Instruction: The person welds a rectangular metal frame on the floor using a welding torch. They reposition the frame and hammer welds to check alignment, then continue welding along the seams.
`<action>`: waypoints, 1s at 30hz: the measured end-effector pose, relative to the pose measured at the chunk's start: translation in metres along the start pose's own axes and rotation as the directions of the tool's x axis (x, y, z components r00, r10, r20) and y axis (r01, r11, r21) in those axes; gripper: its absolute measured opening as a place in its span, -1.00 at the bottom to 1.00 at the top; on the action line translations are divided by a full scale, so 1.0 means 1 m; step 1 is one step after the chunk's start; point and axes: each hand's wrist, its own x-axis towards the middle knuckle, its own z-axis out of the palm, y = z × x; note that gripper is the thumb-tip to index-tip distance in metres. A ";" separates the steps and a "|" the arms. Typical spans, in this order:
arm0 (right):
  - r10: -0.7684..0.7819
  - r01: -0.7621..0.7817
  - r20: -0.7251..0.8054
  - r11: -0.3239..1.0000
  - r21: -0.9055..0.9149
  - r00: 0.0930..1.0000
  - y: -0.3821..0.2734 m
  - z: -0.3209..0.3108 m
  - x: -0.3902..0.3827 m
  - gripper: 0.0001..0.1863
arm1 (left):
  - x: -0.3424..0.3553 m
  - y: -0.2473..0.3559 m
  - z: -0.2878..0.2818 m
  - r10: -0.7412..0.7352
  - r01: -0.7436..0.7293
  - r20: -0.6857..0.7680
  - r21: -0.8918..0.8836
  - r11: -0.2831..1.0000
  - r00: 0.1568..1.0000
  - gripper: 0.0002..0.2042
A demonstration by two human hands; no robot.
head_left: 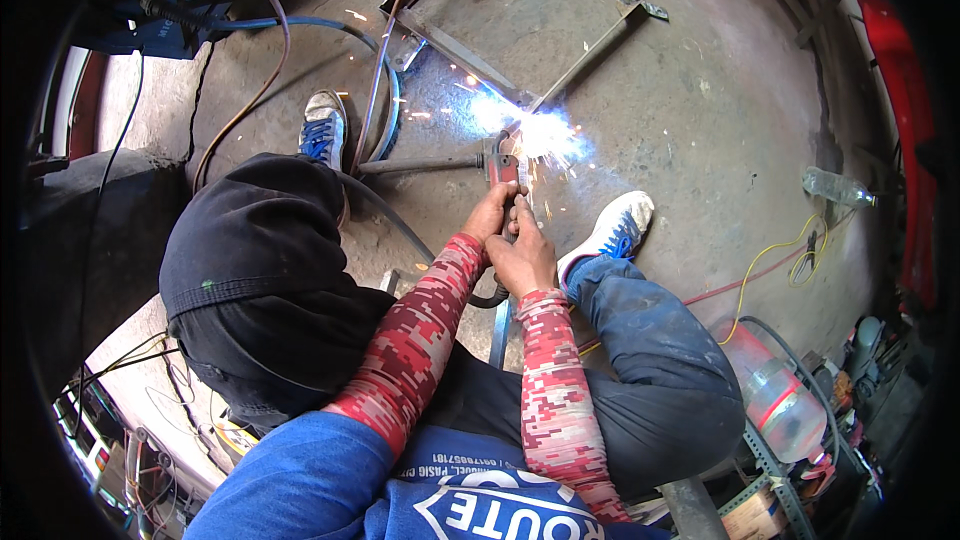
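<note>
Both my hands are close together over the floor, low in front of me. My left hand [489, 212] is closed at the rear of a red-bodied tool that looks like a welding torch [503, 169]. Just behind and to the right, my right hand [527, 252] curls around the handle, whose grip is mostly hidden. A black cable [492, 298] bends out below it. At the tip a blue-white arc [543, 133] glares and throws sparks, hiding the joint. It burns at the near corner of an angled metal frame [590, 55] lying on the concrete.
A blue welding machine [150, 15] stands at the far left, with hoses [275, 22] trailing across the floor. My shoes flank the work. To the right lie a plastic bottle [838, 187] and a yellow cord [752, 265]. A large clear container [785, 405] stands nearer.
</note>
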 end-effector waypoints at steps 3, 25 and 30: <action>0.003 -0.003 -0.005 1.000 -0.001 1.000 0.000 0.000 -0.001 -0.20 | 0.000 0.000 0.000 0.001 -0.001 0.018 -0.014 1.000 1.000 -0.72; -0.034 0.035 -0.016 0.999 0.014 0.999 0.006 0.004 0.004 -0.24 | 0.000 -0.001 0.001 0.001 0.000 0.015 -0.031 1.000 1.000 -0.67; -0.029 0.028 -0.021 0.999 -0.034 0.999 0.004 0.002 0.002 -0.24 | 0.002 -0.002 -0.001 0.013 -0.013 0.005 -0.020 1.000 1.000 -0.67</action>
